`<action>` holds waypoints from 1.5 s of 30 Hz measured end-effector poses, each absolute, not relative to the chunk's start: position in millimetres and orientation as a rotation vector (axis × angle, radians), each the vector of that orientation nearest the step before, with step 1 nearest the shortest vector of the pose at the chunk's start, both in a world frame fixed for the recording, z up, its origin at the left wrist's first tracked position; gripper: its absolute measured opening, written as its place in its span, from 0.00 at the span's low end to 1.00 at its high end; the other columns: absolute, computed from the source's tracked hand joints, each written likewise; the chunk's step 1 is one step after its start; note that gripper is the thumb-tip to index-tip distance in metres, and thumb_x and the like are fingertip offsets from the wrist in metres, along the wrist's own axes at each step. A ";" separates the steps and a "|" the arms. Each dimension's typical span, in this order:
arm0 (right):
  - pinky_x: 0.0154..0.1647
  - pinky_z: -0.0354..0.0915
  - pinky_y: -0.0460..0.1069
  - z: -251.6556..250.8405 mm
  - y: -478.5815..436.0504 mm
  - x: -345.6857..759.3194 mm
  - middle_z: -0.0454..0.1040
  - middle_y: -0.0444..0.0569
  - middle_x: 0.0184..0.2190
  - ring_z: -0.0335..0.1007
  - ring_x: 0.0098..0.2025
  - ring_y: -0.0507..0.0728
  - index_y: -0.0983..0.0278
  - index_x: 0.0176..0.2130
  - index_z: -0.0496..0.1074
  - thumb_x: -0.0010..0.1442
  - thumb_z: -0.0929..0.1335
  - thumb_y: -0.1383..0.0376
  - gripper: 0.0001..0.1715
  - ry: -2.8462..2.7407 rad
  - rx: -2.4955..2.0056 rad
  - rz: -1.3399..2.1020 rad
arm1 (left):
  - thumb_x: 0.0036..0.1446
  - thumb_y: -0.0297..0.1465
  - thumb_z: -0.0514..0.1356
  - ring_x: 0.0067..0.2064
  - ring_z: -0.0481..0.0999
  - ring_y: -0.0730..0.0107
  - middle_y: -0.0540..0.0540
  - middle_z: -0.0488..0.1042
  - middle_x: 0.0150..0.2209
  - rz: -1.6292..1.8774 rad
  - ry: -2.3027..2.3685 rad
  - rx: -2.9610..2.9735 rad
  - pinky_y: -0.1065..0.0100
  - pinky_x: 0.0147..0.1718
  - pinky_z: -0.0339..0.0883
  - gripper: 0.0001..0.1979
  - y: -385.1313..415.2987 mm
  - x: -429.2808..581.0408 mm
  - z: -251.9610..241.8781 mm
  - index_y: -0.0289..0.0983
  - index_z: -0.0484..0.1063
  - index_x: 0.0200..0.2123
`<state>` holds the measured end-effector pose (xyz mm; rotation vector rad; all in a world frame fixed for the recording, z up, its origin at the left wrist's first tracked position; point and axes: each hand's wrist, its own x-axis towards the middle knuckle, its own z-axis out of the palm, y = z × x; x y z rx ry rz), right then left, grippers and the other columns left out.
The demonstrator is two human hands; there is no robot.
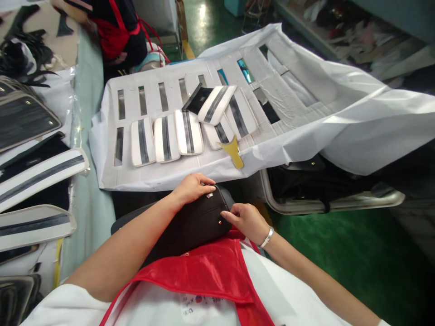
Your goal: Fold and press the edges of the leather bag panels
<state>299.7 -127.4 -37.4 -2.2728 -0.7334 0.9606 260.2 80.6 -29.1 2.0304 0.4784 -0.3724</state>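
A black bag (190, 226) lies across my lap, with a small metal stud near its right end. My left hand (194, 189) is closed on its top edge, beside a small pale metal tag (209, 195). At the right end, my right hand (247, 221) grips the bag's edge between thumb and curled fingers, close to the stud. Beyond my hands, several white flaps with a dark central stripe (166, 138) rest on a paper-covered board (115, 176). A yellow forked piece (234, 153) lies by the board's near edge.
On the left, a table (87, 131) bears striped white straps (44, 179) and dark bag panels (27, 117). A person in a red apron (115, 31) is at the far left. A pale-rimmed bin (272, 201) with black items stands at the right, above the green floor (326, 249).
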 end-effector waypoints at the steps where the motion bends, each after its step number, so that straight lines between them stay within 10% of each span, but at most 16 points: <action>1: 0.19 0.47 0.44 -38.8 -130.6 297.0 0.64 0.42 0.15 0.55 0.19 0.47 0.65 0.19 0.66 0.54 0.65 0.51 0.23 -0.713 -2.250 0.971 | 0.47 0.34 0.61 0.31 0.73 0.71 0.47 0.77 0.33 -0.387 0.490 2.013 0.72 0.31 0.66 0.15 80.0 261.0 -28.1 0.35 0.77 0.39; 18: 0.17 0.54 0.41 -41.8 -170.2 293.4 0.68 0.42 0.19 0.59 0.16 0.45 0.68 0.28 0.68 0.50 0.68 0.58 0.13 -0.249 -1.545 1.586 | 0.44 0.35 0.64 0.25 0.70 0.74 0.47 0.77 0.26 -0.427 0.587 1.894 0.74 0.24 0.61 0.16 76.4 263.0 -29.2 0.33 0.78 0.37; 45: 0.24 0.50 0.45 -38.9 -119.9 301.6 0.64 0.41 0.20 0.57 0.23 0.50 0.63 0.26 0.63 0.52 0.67 0.50 0.19 -0.777 -2.320 0.787 | 0.44 0.37 0.62 0.35 0.75 0.66 0.43 0.78 0.35 -0.492 0.441 1.755 0.70 0.35 0.66 0.19 92.0 263.8 -30.5 0.31 0.77 0.38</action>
